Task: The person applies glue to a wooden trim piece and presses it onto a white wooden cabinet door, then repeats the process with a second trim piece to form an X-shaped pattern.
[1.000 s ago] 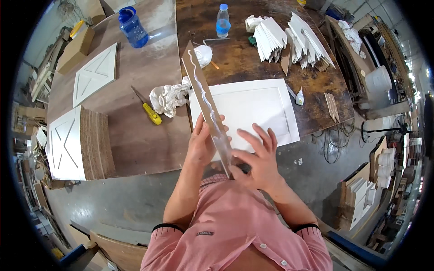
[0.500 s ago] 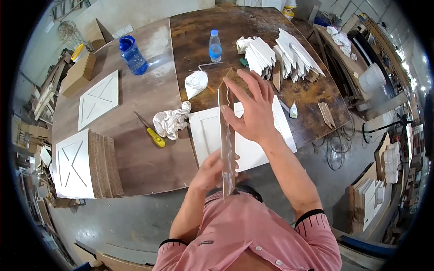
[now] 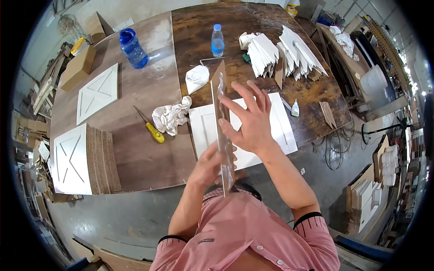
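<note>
Now L hand [image 3: 209, 163] grips strip [image 3: 222, 131] low end, pointing away; R hand [image 3: 249, 121] open, fingers spread on it

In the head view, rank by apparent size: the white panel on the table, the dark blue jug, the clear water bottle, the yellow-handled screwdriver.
1. White flat panel
2. Dark blue plastic jug
3 and 4. Clear water bottle with blue cap and yellow-handled screwdriver: look alike, unranked.

This is a woodworking workshop. A big, worn wooden desk [image 3: 149, 149] stands on a bare concrete floor [image 3: 135, 217]. White moulded door panels [image 3: 97, 92] lie on it, with stacks of cut white strips [image 3: 289, 56] at the far right, a yellow-handled screwdriver [image 3: 151, 128], a glue bottle [image 3: 294, 108] and crumpled rags [image 3: 171, 116]. Offcuts and boards [image 3: 366, 198] pile up at the right, beside loose cables [image 3: 337, 144].
</note>
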{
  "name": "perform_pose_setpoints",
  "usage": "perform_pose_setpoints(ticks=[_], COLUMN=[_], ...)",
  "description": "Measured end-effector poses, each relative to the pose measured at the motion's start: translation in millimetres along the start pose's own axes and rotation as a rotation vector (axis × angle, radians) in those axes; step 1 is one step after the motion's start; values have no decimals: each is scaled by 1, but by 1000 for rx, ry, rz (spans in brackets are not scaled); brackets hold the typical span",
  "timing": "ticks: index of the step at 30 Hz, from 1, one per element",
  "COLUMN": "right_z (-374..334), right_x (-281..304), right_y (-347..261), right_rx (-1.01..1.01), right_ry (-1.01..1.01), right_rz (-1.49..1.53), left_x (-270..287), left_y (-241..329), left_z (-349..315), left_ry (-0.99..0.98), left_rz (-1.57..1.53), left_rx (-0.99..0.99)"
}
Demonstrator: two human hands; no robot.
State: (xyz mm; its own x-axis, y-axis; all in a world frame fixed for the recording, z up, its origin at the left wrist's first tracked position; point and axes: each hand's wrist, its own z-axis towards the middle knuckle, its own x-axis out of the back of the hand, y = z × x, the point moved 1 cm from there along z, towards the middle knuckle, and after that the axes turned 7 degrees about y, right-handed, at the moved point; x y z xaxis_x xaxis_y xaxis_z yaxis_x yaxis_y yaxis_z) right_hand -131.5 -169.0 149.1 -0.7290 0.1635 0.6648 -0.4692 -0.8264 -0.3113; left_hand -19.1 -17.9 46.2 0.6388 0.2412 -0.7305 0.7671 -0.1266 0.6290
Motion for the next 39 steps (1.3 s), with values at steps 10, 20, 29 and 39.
perform_pose_setpoints(ticks=[10, 20, 29, 39], right_z=[-26, 15, -6, -18], right_x=[3, 5, 3, 4], right_y=[-12, 2, -7, -3], right_rx=[-22, -12, -36, -27], right_ry=[-112, -18, -108, -53], right_rz=[39, 15, -36, 29], left_x=[12, -2, 9, -1], left_y=[-3, 6, -3, 1], left_z=[7, 4, 3, 5], left_ry=[19, -39, 16, -37], left_rz=[-53, -11, -6, -67], left_rx=[-52, 7, -12, -32])
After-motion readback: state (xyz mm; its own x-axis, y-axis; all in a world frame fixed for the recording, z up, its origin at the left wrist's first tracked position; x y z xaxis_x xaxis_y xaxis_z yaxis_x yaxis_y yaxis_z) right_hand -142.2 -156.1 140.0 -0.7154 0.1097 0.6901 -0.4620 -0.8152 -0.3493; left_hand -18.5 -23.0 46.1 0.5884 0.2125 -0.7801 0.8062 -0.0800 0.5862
